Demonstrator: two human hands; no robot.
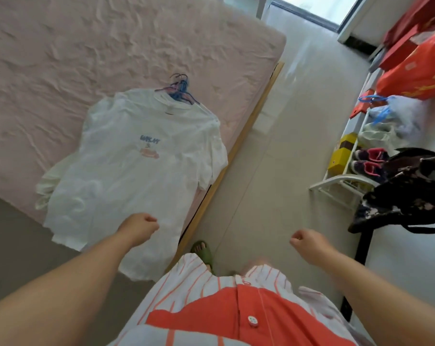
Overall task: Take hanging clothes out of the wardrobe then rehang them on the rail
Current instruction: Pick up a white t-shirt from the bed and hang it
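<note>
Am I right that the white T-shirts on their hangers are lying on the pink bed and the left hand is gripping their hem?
Not quite. The head view shows the white T-shirts on hangers lying on the pink bed, but the left hand is curled above the hem, holding nothing.

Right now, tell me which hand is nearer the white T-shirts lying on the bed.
Left. The left hand hangs over the bottom hem of the white T-shirts, fingers curled, holding nothing. The right hand is out over the floor, well off to their right.
</note>
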